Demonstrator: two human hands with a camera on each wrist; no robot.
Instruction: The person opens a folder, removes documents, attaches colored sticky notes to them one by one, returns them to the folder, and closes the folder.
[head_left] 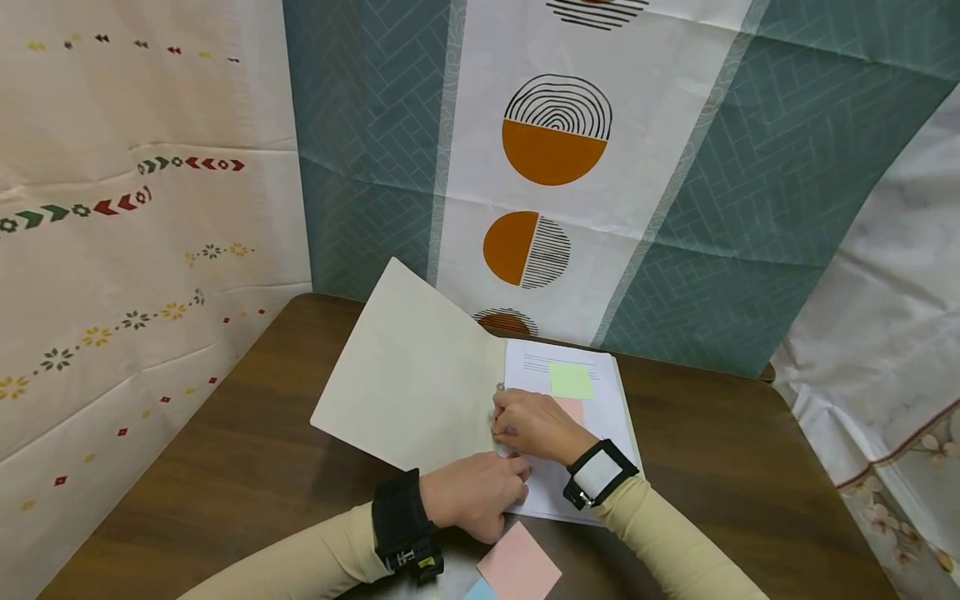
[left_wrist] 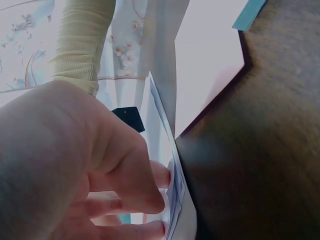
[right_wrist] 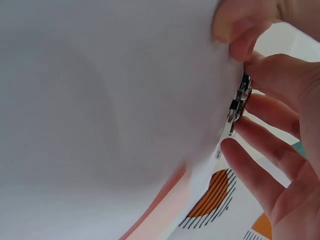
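A cream folder lies open on the table, its cover spread to the left. White sheets rest on its right side, bearing a green sticky note and a partly covered pink one. At the spine, my right hand curls its fingers around a metal lever clip, its thumb near the sheets' edge. My left hand pinches the sheets' edge just below, close to the right thumb. Most of the clip is hidden by my right hand in the head view.
A pink paper square and a blue one lie near the front edge, below my left hand. The brown wooden table extends to both sides. Patterned cloths hang behind and beside it.
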